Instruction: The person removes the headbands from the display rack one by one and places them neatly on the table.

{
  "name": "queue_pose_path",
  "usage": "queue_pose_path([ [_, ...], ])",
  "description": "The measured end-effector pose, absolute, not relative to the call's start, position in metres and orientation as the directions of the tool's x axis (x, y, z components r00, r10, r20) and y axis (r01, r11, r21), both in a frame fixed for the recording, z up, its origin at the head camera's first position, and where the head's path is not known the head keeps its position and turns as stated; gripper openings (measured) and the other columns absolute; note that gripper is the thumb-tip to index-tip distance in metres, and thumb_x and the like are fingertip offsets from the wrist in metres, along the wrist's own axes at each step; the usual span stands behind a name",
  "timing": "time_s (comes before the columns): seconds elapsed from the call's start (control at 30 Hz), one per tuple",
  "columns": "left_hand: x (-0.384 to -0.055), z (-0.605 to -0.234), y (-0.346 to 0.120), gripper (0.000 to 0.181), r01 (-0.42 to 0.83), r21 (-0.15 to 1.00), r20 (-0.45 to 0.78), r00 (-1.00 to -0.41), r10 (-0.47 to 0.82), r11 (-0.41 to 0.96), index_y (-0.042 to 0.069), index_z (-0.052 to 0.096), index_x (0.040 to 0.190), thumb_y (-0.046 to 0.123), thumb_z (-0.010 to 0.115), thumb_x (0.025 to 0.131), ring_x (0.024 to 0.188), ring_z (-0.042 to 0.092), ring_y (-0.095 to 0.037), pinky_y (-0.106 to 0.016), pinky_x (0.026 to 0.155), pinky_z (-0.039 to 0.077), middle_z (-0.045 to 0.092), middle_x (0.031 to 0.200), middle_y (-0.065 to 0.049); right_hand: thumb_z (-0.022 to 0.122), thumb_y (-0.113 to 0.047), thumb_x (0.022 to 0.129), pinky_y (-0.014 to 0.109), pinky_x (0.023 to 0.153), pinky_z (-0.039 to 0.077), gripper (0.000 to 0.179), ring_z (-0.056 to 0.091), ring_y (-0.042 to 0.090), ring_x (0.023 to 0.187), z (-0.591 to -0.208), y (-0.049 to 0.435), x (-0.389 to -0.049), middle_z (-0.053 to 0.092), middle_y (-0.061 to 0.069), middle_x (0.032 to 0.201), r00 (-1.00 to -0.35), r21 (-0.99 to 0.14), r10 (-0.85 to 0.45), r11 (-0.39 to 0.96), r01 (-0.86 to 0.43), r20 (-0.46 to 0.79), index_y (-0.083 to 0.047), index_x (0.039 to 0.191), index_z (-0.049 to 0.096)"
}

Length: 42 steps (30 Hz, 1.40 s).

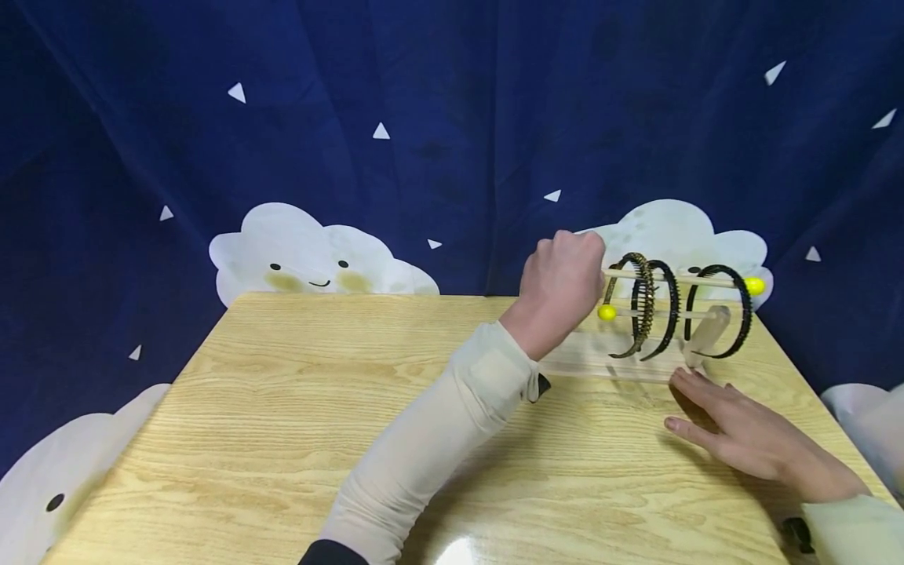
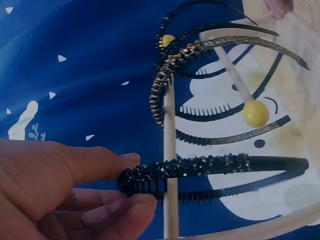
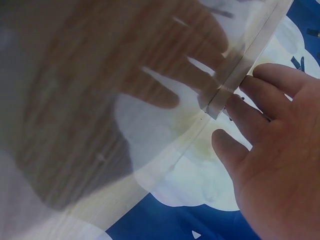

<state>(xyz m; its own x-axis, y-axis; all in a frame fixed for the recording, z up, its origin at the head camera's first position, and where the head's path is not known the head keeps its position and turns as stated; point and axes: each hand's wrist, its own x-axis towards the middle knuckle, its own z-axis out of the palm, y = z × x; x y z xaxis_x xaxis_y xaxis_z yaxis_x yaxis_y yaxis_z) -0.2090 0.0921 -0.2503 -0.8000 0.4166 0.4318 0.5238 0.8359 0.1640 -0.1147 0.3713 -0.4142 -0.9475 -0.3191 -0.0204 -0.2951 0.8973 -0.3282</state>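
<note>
A black sparkly headband (image 2: 200, 166) hangs on a pale wooden rod (image 2: 170, 105), and my left hand (image 1: 565, 275) pinches its rounded middle between thumb and fingers. My hand hides it in the head view. The rod belongs to a wooden rack with yellow balls (image 1: 754, 286) on rod ends. Farther along hang a gold studded headband (image 1: 645, 302) and two black headbands (image 1: 672, 306), their tips pointing down. My right hand (image 1: 749, 431) lies palm down, fingers fairly straight, with fingertips at the edge of the rack's base (image 3: 240, 65).
The rack stands at the back right of a wood-grain table (image 1: 318, 392), close to the far edge. Behind hangs a dark blue curtain (image 1: 452, 118) with white clouds and triangles. The rack's upright post (image 1: 708, 333) rises near the right hand.
</note>
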Motion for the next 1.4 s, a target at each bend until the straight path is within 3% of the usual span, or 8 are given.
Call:
queue_pose_path([
  [0.57, -0.199, -0.231, 0.08, 0.038, 0.529, 0.201, 0.477, -0.788, 0.39, 0.825, 0.019, 0.037, 0.062, 0.012, 0.061, 0.092, 0.052, 0.037, -0.014, -0.025, 0.042, 0.038, 0.022, 0.061, 0.005, 0.06, -0.053, 0.097, 0.069, 0.107, 0.025, 0.081, 0.033, 0.054, 0.137, -0.415, 0.37, -0.114, 0.03, 0.027, 0.157, -0.949, -0.308, -0.314, 0.905, -0.293, -0.022, 0.003, 0.151, 0.039],
  [0.83, -0.194, -0.221, 0.07, 0.029, 0.543, 0.246, 0.497, -0.782, 0.376, 0.803, 0.017, 0.055, 0.071, 0.026, 0.069, 0.094, 0.056, 0.057, -0.013, -0.026, 0.05, 0.048, 0.046, 0.059, 0.005, 0.062, -0.054, 0.096, 0.069, 0.108, 0.024, 0.082, 0.033, 0.052, 0.138, -0.416, 0.37, -0.114, 0.031, 0.025, 0.157, -0.945, -0.291, -0.325, 0.906, -0.308, -0.011, 0.002, 0.151, 0.04],
  [1.2, -0.185, -0.211, 0.05, 0.027, 0.594, 0.303, 0.55, -0.747, 0.373, 0.745, 0.016, 0.059, 0.072, 0.027, 0.073, 0.092, 0.051, 0.048, -0.013, -0.026, 0.049, 0.041, 0.041, 0.057, 0.005, 0.062, -0.054, 0.095, 0.067, 0.111, 0.021, 0.083, 0.033, 0.05, 0.14, -0.418, 0.37, -0.112, 0.029, 0.024, 0.159, -0.945, -0.275, -0.326, 0.909, -0.312, -0.005, 0.001, 0.153, 0.038],
  [1.4, -0.185, -0.205, 0.041, 0.015, 0.595, 0.308, 0.537, -0.753, 0.38, 0.743, 0.014, 0.071, 0.087, 0.028, 0.072, 0.093, 0.052, 0.048, -0.013, -0.027, 0.054, 0.043, 0.048, 0.06, 0.004, 0.062, -0.055, 0.095, 0.066, 0.111, 0.023, 0.083, 0.034, 0.049, 0.139, -0.418, 0.37, -0.112, 0.029, 0.023, 0.159, -0.943, -0.263, -0.333, 0.91, -0.321, -0.001, 0.0, 0.153, 0.038],
])
